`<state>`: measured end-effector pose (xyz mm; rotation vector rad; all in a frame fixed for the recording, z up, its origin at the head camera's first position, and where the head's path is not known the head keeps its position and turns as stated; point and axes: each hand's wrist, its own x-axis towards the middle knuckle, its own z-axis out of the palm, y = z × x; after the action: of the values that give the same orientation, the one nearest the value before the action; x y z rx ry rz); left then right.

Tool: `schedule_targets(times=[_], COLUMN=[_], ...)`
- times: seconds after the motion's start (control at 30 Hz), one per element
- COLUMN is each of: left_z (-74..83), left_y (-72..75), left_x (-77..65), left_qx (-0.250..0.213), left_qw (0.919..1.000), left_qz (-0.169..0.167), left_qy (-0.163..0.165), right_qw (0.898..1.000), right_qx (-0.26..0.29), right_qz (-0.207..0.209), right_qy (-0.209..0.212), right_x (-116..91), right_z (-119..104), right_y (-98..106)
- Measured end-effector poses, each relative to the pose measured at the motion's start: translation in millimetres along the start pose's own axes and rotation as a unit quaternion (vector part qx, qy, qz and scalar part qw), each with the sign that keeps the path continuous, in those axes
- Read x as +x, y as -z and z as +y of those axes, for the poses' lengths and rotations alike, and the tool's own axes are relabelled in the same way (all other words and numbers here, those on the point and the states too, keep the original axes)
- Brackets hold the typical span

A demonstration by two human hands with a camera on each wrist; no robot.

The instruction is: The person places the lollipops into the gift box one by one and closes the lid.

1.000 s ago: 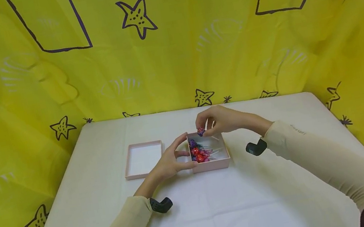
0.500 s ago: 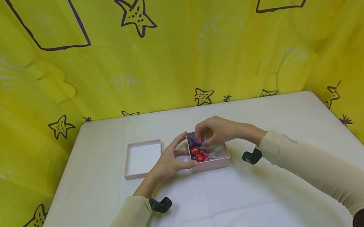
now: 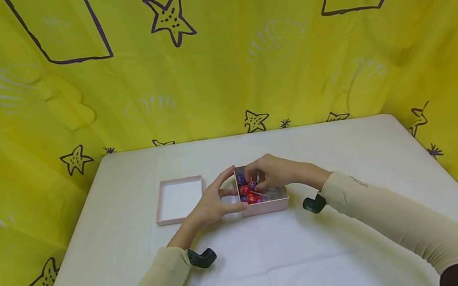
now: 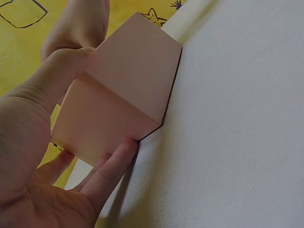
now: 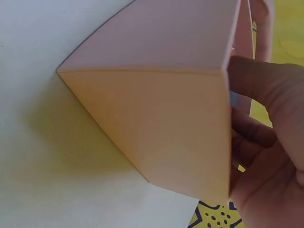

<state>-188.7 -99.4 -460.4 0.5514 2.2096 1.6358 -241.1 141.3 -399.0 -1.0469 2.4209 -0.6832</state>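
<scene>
A pale pink box [image 3: 265,207] stands without its lid on the white table, holding several red and purple wrapped lollipops [image 3: 252,198] along its left side. My left hand [image 3: 211,205] grips the box from the left, thumb at the near corner and fingertips along the left wall, as the left wrist view also shows. From the right, my right hand [image 3: 279,170] reaches over the wall into the box. Its thumb and finger pinch a lollipop [image 3: 252,185] low among the others. In the right wrist view the wall of the box [image 5: 156,118] hides the fingertips.
The shallow pink-edged lid [image 3: 182,219] lies inside up, left of the box. White cloth [image 3: 252,272] covers the table. A yellow curtain [image 3: 217,73] with drawn starfish hangs behind and along both sides.
My right hand has come down into the box with the lollipop, shifting slightly toward me, and the lollipop now sits among the others. The left hand keeps its hold on the box.
</scene>
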Motion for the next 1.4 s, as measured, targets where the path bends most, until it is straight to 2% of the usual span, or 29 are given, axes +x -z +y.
schedule_targets(times=[0.87, 1.4], left_z=[-0.1, 2.9], left_y=[0.1, 1.1], left_x=[0.3, -1.8], left_qx=[0.009, 0.006], left_qw=[0.9999, 1.0000], left_qz=[-0.002, -0.007], left_qy=[-0.007, 0.003], right_qw=[1.000, 1.000], right_qx=[-0.005, -0.009], right_qz=[0.002, -0.001], right_qy=[-0.002, -0.003], right_x=[-1.3, -1.8], right_z=[0.0, -1.9], right_y=[-2.6, -1.4])
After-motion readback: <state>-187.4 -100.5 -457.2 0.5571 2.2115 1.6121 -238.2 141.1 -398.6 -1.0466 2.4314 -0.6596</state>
